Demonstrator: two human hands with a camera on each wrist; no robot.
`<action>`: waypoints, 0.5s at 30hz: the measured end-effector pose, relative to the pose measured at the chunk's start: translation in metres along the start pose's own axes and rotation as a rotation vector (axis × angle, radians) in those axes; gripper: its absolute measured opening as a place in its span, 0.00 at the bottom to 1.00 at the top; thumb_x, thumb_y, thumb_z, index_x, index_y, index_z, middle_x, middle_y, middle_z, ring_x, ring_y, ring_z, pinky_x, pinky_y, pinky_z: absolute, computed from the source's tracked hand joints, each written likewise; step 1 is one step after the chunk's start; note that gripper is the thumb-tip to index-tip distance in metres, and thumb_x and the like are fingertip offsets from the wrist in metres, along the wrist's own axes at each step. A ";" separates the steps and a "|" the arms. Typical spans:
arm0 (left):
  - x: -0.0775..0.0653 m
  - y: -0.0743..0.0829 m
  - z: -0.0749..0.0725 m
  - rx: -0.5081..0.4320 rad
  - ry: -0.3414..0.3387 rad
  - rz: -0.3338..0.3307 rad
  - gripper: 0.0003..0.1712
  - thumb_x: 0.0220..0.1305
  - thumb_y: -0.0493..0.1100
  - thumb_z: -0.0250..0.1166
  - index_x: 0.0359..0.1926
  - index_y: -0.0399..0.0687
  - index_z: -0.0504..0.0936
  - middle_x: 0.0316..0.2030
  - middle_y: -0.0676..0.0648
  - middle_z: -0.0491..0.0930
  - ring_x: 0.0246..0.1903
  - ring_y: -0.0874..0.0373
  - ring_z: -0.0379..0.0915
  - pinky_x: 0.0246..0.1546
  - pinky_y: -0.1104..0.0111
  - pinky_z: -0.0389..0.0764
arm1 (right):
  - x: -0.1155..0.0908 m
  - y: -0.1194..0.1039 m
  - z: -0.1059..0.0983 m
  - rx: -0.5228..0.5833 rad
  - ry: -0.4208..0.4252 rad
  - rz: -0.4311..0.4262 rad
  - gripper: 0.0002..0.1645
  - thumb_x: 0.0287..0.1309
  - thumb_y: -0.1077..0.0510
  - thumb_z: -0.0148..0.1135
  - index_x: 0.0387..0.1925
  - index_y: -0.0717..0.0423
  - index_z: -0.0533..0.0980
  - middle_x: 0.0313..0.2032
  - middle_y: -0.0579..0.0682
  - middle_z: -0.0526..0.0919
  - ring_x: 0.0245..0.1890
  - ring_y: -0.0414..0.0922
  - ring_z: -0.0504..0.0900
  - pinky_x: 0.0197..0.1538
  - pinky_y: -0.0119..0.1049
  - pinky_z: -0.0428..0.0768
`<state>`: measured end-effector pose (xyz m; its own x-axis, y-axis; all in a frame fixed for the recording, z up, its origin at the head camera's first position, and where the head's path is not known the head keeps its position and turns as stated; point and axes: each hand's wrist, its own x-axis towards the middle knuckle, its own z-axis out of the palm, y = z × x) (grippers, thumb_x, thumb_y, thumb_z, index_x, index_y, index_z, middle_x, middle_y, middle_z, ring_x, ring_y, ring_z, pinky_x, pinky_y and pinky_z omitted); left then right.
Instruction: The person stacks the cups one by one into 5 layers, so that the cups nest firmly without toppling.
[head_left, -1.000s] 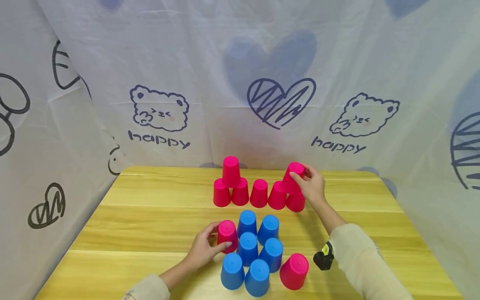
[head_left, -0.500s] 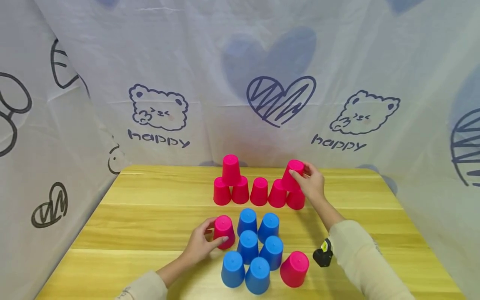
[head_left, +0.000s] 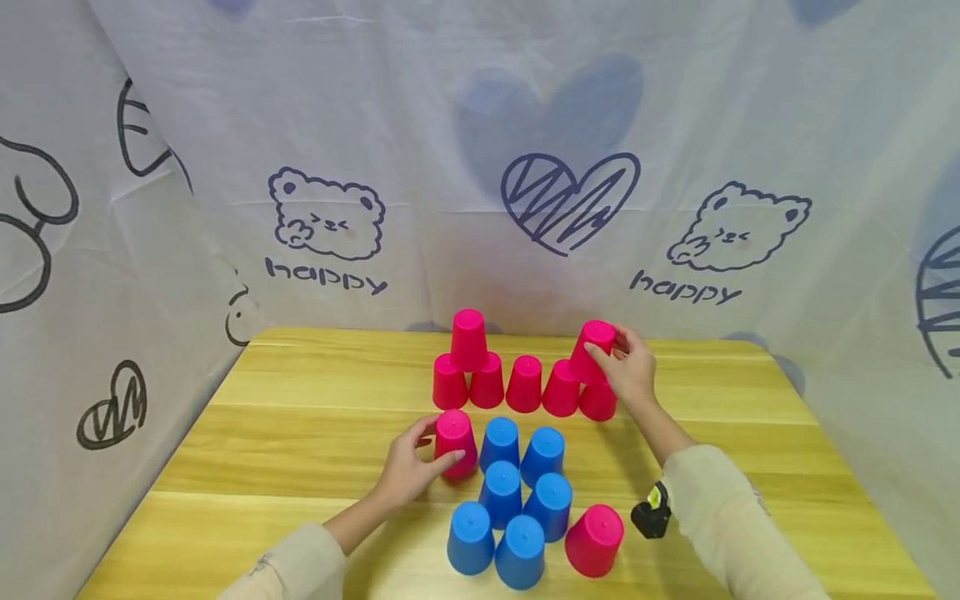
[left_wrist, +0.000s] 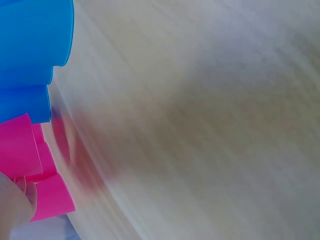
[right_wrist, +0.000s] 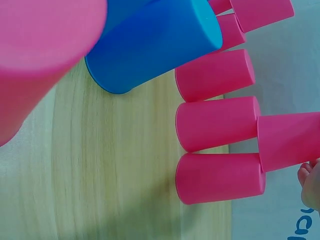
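Observation:
My left hand (head_left: 411,467) grips an upside-down pink cup (head_left: 455,446) between thumb and fingers, just left of the blue cups. Whether that cup touches the table is hard to tell. At the back, my right hand (head_left: 630,367) pinches another pink cup (head_left: 592,354), which sits across the tops of two pink cups (right_wrist: 220,178) at the row's right end. On the row's left end one pink cup (head_left: 468,341) rests on two others, and a single pink cup (head_left: 523,385) stands between the pairs. In the left wrist view my left hand (left_wrist: 15,205) shows only partly.
Several blue cups (head_left: 501,493) stand upside down in a cluster in front of the pink row. A lone pink cup (head_left: 595,542) stands to their right. Near the right sleeve lies a small black and yellow object (head_left: 652,512). A printed cloth (head_left: 465,125) hangs behind the table (head_left: 247,467).
My left hand has carried its pink cup away from the front, toward the back row. The right hand stays at the upper right cup, nearly still.

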<state>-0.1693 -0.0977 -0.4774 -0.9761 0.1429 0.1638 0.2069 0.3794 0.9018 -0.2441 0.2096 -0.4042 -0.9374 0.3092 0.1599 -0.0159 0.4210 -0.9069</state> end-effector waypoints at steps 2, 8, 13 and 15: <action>0.002 0.001 0.000 -0.001 0.006 0.006 0.29 0.51 0.39 0.70 0.55 0.42 0.73 0.50 0.43 0.78 0.50 0.47 0.73 0.52 0.52 0.77 | 0.000 0.001 -0.001 0.003 -0.009 0.009 0.34 0.56 0.57 0.62 0.62 0.64 0.64 0.58 0.64 0.71 0.57 0.58 0.70 0.63 0.48 0.70; 0.011 0.008 -0.003 0.022 0.021 -0.011 0.31 0.51 0.40 0.71 0.57 0.44 0.72 0.52 0.43 0.76 0.52 0.47 0.72 0.52 0.52 0.77 | -0.003 0.004 -0.008 0.003 -0.023 -0.011 0.36 0.55 0.57 0.64 0.62 0.64 0.63 0.59 0.63 0.70 0.58 0.58 0.69 0.64 0.47 0.69; 0.019 0.016 -0.004 0.033 0.033 -0.009 0.33 0.51 0.41 0.71 0.58 0.44 0.71 0.53 0.43 0.76 0.52 0.47 0.72 0.52 0.51 0.76 | -0.007 0.006 -0.014 0.001 -0.026 -0.035 0.36 0.54 0.58 0.64 0.62 0.66 0.63 0.59 0.64 0.70 0.58 0.58 0.69 0.64 0.47 0.68; 0.021 0.018 -0.004 0.031 0.034 0.006 0.32 0.51 0.40 0.71 0.58 0.43 0.71 0.53 0.43 0.76 0.52 0.46 0.72 0.52 0.50 0.76 | -0.009 0.007 -0.017 -0.002 -0.035 -0.032 0.37 0.54 0.57 0.64 0.62 0.66 0.62 0.59 0.64 0.70 0.59 0.58 0.69 0.65 0.47 0.67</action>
<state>-0.1867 -0.0917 -0.4561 -0.9764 0.1140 0.1834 0.2143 0.4063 0.8882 -0.2301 0.2241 -0.4054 -0.9480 0.2658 0.1751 -0.0454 0.4317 -0.9009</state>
